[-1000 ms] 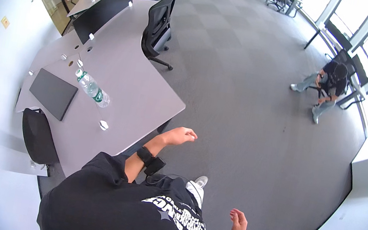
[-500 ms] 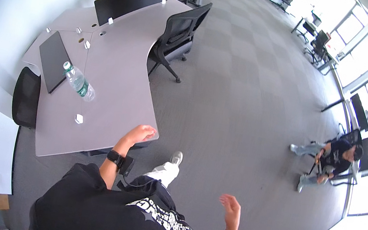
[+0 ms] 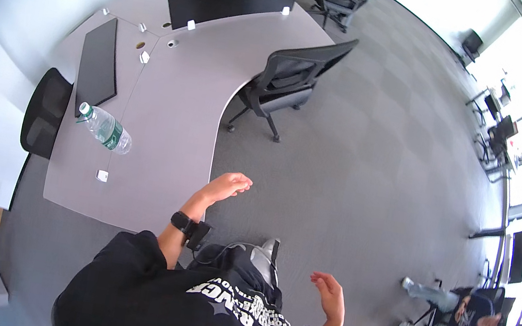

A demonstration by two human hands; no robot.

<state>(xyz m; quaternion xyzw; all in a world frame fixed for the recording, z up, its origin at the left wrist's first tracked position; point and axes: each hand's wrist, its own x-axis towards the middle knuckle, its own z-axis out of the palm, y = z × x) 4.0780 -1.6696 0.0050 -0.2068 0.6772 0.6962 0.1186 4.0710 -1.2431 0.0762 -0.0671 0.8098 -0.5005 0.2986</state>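
My left hand (image 3: 229, 187) is held out over the floor, just right of the desk's curved edge. Its fingers are loosely stretched and nothing is in them. Lower and to the right, my right hand (image 3: 330, 296) hangs in the air with fingers apart, also holding nothing. Nearest to the left hand is the grey desk (image 3: 168, 140). On it stands a clear plastic bottle (image 3: 105, 129) with a white cap and a green label. A flat dark panel (image 3: 99, 63) lies behind the bottle, and a small white fitting (image 3: 102, 176) sits in front of it.
A black office chair (image 3: 291, 84) stands at the desk's right side, another black chair (image 3: 46, 113) at its left. A dark divider (image 3: 233, 1) crosses the desk's far part. Grey carpet (image 3: 357, 165) stretches to the right, where a person (image 3: 467, 315) sits near the windows.
The view has turned, so the desk's chair and divider appear further right. My left hand has passed from the desk's corner to beside its edge. The seated person's arms have shifted.
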